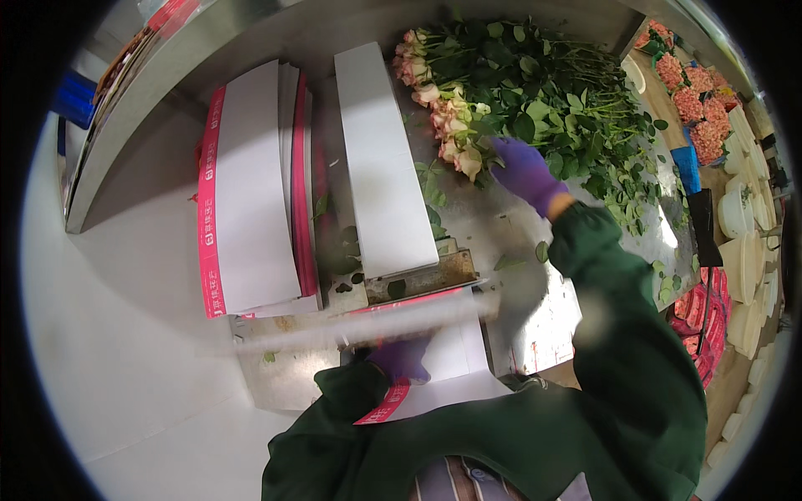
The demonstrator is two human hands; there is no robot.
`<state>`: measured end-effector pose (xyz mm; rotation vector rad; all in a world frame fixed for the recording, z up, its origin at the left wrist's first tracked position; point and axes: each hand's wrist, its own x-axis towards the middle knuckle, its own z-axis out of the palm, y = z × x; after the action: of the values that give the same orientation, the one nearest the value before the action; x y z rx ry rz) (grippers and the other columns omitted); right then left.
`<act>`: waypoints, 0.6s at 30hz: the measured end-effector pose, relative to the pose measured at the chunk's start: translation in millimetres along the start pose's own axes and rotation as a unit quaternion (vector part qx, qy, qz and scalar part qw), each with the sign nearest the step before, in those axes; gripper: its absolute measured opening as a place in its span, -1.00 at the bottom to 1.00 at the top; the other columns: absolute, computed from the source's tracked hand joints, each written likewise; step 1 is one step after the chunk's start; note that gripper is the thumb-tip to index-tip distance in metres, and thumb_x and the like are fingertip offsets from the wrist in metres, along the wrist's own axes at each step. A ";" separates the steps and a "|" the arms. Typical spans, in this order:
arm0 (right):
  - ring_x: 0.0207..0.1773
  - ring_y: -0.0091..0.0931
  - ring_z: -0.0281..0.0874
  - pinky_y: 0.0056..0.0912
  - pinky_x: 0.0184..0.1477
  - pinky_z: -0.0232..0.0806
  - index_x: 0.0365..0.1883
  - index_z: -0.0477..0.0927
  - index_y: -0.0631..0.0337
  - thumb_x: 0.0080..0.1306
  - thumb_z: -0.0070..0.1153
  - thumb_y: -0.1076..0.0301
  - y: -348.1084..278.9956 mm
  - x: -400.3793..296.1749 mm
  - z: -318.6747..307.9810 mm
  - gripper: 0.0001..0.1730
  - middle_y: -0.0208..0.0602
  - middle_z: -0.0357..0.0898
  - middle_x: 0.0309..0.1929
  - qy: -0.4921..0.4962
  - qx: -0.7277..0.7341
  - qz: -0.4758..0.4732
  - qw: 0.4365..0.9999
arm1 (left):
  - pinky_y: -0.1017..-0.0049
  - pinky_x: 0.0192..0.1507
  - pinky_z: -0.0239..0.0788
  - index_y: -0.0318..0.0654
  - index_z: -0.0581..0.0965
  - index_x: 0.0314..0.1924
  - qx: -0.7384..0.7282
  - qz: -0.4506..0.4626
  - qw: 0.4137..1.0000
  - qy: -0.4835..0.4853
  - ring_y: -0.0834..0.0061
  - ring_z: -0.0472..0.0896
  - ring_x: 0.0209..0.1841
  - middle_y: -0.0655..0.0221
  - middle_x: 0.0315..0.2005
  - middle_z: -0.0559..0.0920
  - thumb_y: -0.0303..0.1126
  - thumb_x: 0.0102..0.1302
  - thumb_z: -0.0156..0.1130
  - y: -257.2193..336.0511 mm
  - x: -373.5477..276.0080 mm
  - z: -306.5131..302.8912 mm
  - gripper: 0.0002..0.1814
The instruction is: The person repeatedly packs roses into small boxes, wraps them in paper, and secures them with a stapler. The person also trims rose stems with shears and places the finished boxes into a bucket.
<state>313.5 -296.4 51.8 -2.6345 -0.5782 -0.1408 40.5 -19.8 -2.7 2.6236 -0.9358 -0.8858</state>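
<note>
My right hand (526, 172), in a purple glove, reaches over the work table to the near end of a pile of pink and cream roses (456, 122). Its fingertips are beside the lowest rose heads, and a blur hides whether they hold a stem. Close to my body, my left hand (401, 361), also purple-gloved, rests on a white wrapping sheet (460, 363) with a pink printed border. The sheet is bent upward at its far part. The left fingers are partly hidden by a blurred pale band crossing the view.
A stack of white sheets with pink edges (254, 188) lies at left, and a long white board or box (385, 169) beside it. Loose leaves dot the metal table (463, 219). At right stand pink hydrangeas (708, 134) and white buckets (739, 269) on the floor.
</note>
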 end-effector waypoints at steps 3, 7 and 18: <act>0.00 -0.18 0.54 -0.23 0.26 0.30 -0.01 0.59 0.04 0.19 0.15 0.29 18.6 10.1 55.0 -0.64 -0.15 0.57 -0.12 0.030 -0.235 -0.035 0.971 | -0.21 0.43 -0.21 -0.08 0.03 0.54 -0.009 -0.038 0.998 -0.045 -0.25 -0.01 0.49 -0.21 0.47 -0.01 0.16 -0.27 0.52 5.8 -6.4 0.0 0.37; 0.14 -0.25 0.52 -0.19 0.20 0.36 0.04 0.58 0.05 0.12 0.31 0.44 46.1 8.2 11.2 -0.53 -0.17 0.59 -0.01 0.114 0.109 -0.215 0.964 | -0.05 0.45 -0.07 -0.11 0.03 0.54 -0.033 -0.059 0.995 -0.069 -0.23 0.03 0.48 -0.23 0.46 0.01 0.12 -0.26 0.52 7.9 -2.7 -1.4 0.37; -0.02 -0.21 0.63 -0.21 -0.05 0.50 0.14 0.56 0.07 0.28 0.25 0.28 27.6 54.4 -128.5 -0.56 -0.15 0.62 0.01 0.117 -0.056 -0.167 0.977 | -0.03 0.42 0.00 -0.15 0.05 0.53 -0.041 -0.055 0.996 -0.059 -0.25 0.12 0.41 -0.26 0.43 0.04 0.08 -0.25 0.49 5.6 -2.1 -4.9 0.33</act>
<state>373.7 -354.7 166.6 -2.5527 -0.9469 -0.5924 39.3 -22.8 4.4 2.5978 -0.7699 -1.0917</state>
